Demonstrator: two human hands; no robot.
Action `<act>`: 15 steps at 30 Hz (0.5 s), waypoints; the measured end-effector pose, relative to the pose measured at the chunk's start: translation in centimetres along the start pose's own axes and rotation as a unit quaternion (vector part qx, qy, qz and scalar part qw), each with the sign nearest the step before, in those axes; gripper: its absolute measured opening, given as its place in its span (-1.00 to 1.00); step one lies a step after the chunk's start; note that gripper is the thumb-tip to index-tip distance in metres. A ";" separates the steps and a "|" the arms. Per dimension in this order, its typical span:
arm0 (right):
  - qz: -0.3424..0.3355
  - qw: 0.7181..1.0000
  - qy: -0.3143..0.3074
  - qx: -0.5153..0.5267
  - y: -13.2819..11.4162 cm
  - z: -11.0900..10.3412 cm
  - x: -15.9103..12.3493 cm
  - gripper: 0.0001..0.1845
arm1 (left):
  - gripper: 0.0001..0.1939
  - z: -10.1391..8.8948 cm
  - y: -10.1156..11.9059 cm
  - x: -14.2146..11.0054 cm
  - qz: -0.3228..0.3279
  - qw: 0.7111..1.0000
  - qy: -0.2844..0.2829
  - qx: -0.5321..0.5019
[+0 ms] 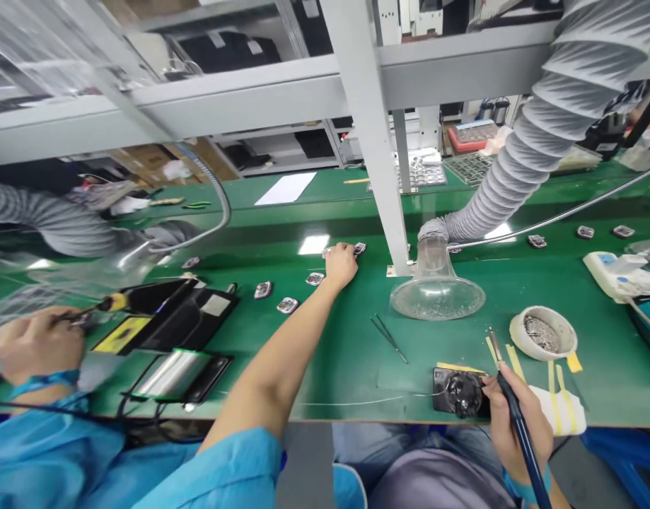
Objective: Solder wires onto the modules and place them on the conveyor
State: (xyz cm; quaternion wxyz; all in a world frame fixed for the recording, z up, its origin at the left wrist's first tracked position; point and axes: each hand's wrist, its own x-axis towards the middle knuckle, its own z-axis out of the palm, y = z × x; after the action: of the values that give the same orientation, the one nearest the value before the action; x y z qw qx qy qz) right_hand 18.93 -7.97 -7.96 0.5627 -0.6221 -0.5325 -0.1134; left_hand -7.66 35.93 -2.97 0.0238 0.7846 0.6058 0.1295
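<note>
My left hand (340,265) reaches across the green bench mat (351,375), its fingertips on a small metal-framed module (327,252). A second module (359,248) lies just beyond it, and several more (287,305) lie to the left. My right hand (515,431) grips a blue-handled soldering iron (508,396) near the bench's front edge, its tip pointing away from me. Just left of that hand sits a black holder with a round dark part (460,392). Fine tweezers (388,338) lie between my hands.
A clear fume hood (436,290) on a ribbed grey duct (515,162) stands beside a white support post (378,127). A white dish of solder scraps (542,332) sits right. A co-worker's hand (38,346) holds a soldering tool at far left, beside black equipment (181,318).
</note>
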 end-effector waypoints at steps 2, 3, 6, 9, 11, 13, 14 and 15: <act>-0.001 1.000 0.000 -0.007 0.0 0.0 -0.1 -0.51 | -0.62 0.3 -0.1 0.8 -0.009 1.000 -0.004 0.002; -0.002 1.000 -0.001 -0.008 0.0 0.0 -0.1 -0.50 | -0.61 0.4 -0.3 1.1 -0.012 1.000 -0.005 0.002; -0.002 1.000 -0.009 -0.007 0.1 -0.1 -0.4 -0.49 | -0.68 0.8 -0.9 1.5 -0.014 1.000 -0.011 -0.003; 0.002 1.000 -0.015 -0.002 0.3 -0.3 -0.6 -0.49 | -0.71 1.0 -1.9 1.2 -0.009 1.000 -0.024 -0.015; 0.005 1.000 -0.011 0.004 0.3 -0.3 -0.6 -0.52 | -0.70 0.9 -2.8 0.4 -0.003 0.999 -0.025 -0.023; 0.007 1.000 -0.007 0.014 0.3 -0.2 -0.6 -0.54 | -0.64 0.7 -3.7 -0.5 0.005 0.999 -0.021 -0.031; 0.008 1.000 -0.008 0.018 0.3 -0.2 -0.6 -0.54 | -0.59 0.5 -4.2 -1.0 0.009 0.999 -0.019 -0.034; 0.008 1.000 -0.008 0.023 0.3 -0.2 -0.6 -0.53 | -0.53 0.3 -4.6 -1.4 0.012 0.999 -0.017 -0.035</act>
State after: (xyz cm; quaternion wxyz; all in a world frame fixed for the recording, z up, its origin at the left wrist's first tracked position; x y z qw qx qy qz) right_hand 19.01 -8.36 -8.50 0.5732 -0.6140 -0.5348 -0.0917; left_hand -12.28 35.86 -4.43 0.0603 0.7927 0.5907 0.1379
